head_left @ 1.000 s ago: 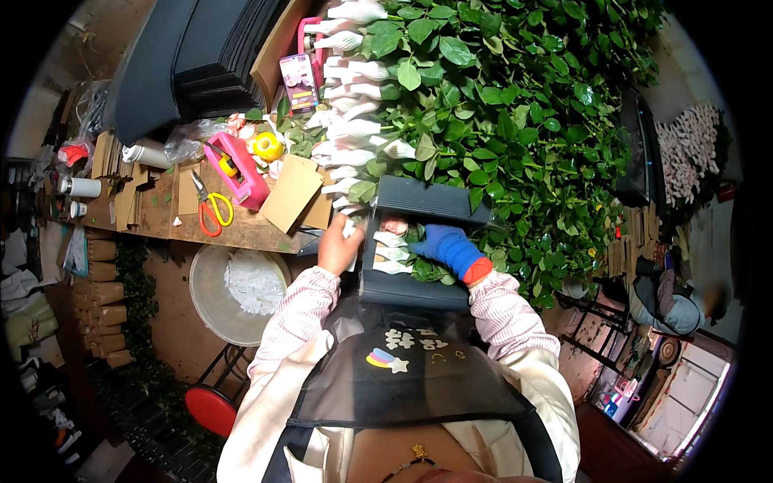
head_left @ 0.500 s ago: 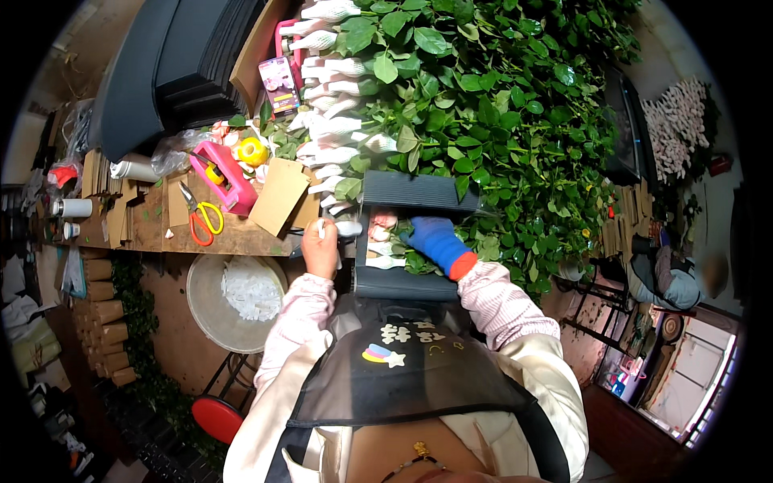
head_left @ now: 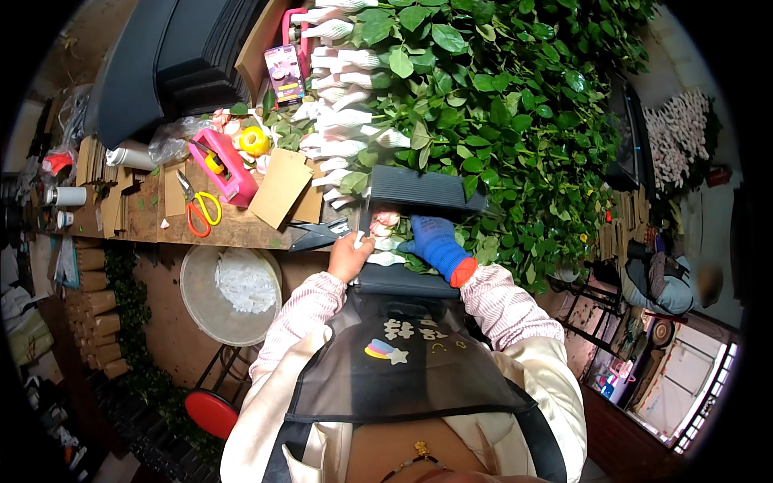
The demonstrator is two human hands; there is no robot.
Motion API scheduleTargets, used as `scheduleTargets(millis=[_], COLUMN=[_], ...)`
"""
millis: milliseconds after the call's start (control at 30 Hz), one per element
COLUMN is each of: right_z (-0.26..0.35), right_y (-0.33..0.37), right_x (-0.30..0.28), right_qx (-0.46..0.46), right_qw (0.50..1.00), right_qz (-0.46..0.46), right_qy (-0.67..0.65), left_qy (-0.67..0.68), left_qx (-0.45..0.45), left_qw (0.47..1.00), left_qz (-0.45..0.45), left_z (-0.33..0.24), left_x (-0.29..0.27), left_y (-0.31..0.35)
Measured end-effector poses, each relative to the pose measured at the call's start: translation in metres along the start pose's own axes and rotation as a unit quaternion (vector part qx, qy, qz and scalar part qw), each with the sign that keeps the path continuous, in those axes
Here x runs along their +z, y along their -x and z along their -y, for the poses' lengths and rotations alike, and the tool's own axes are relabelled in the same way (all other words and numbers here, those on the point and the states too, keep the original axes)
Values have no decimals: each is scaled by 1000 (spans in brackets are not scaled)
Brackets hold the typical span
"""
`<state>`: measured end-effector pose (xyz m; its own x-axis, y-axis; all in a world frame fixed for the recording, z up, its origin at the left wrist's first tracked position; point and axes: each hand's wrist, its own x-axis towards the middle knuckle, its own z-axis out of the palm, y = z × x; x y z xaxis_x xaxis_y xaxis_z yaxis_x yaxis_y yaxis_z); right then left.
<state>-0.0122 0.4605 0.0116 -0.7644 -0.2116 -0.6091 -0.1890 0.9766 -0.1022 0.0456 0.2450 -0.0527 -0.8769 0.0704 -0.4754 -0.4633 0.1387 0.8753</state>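
My left hand (head_left: 349,258) is bare and closed at the left edge of a dark ribbed holder (head_left: 423,191), fingers pressed together. A small white bit shows at its fingertips; whether it is held or worn cannot be made out. Inside the holder lie pink rose heads (head_left: 385,219) and a white-netted bud (head_left: 386,258). My right hand (head_left: 435,241), in a blue knitted glove with an orange cuff, curls over leafy rose stems just right of the heads. Its fingertips are partly hidden. A black tool (head_left: 318,234) lies on the table beside my left hand.
White-netted roses (head_left: 342,121) are piled with leafy stems on the right. Left on the table are scissors (head_left: 197,213), a pink tape dispenser (head_left: 225,175), cardboard pieces (head_left: 282,189) and a phone-shaped card (head_left: 284,74). Below stands a tub (head_left: 193,310) of white scraps; a person (head_left: 664,286) sits far right.
My left hand has moved right, to the edge of the holder, uncovering the black tool. The white-netted piece beside it is no longer seen there. My right hand stays about where it was.
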Motion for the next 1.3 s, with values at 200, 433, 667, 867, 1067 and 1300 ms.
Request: scheduleTargets(millis=[200, 433, 667, 867, 1067, 1300], right_z=[7, -13, 22, 21, 33, 24], right_y=[-1, 7, 59, 18, 18, 4], right_x=[-9, -3, -64, 11, -8, 16], right_qx=[18, -40, -79, -156, -157, -162], right_qw=[999, 999, 994, 983, 982, 978], right_qz=[25, -15, 2, 56, 69, 67], right_qy=[-8, -33, -71, 81, 80, 112], left_qy=[86, 202, -143, -156, 87, 395], left_qx=[-18, 33, 48, 4, -56, -169], left_qw=[992, 959, 988, 968, 990, 902], left_qz=[-90, -198, 31, 195, 95, -46], left_z=[10, -21, -21, -33, 9, 22], left_x=[4, -57, -47, -35, -13, -9], left_y=[6, 4, 21, 6, 13, 26])
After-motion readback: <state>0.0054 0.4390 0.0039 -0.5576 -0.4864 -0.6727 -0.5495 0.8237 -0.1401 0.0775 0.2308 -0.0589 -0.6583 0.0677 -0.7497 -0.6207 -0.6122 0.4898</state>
